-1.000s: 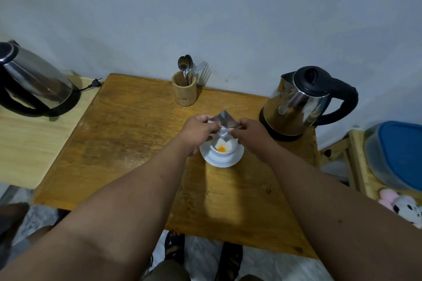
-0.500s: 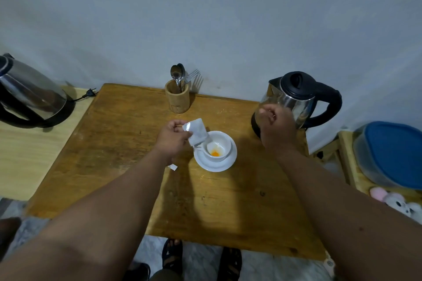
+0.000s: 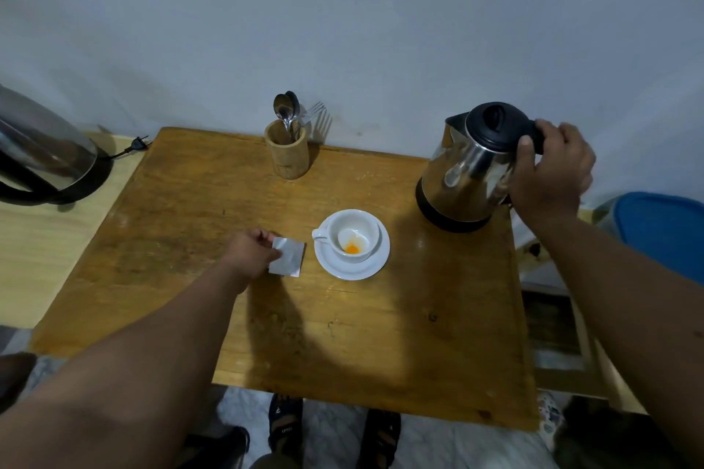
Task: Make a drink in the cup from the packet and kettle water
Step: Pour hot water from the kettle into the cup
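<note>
1. Wooden table point(image 3: 190, 240) stands against a pale grey wall; all the task's items sit on its far half.
2. My left hand point(image 3: 249, 251) rests low on the table, fingers curled, pinching the left edge of the silver packet point(image 3: 288, 257). The packet lies flat on the wood, just left of the saucer point(image 3: 352, 266) and apart from it.
3. The white cup point(image 3: 352, 234) sits on the saucer near the table's middle, handle pointing left. A small heap of orange powder point(image 3: 352, 248) lies at its bottom (no water visible in the cup).
4. My right hand point(image 3: 552, 171) is wrapped around the black handle of the steel kettle point(image 3: 464, 171), thumb against the kettle's side. The kettle stands at the table's far right corner, tilted a little to the left, lid closed.
5. A wooden holder point(image 3: 286, 152) with spoons and a fork stands at the far edge, behind the cup.
6. A second kettle point(image 3: 42, 152) sits on a lighter surface to the left, its plug lying loose beside it.
7. A blue-lidded container point(image 3: 663, 232) shows at the right edge.
</note>
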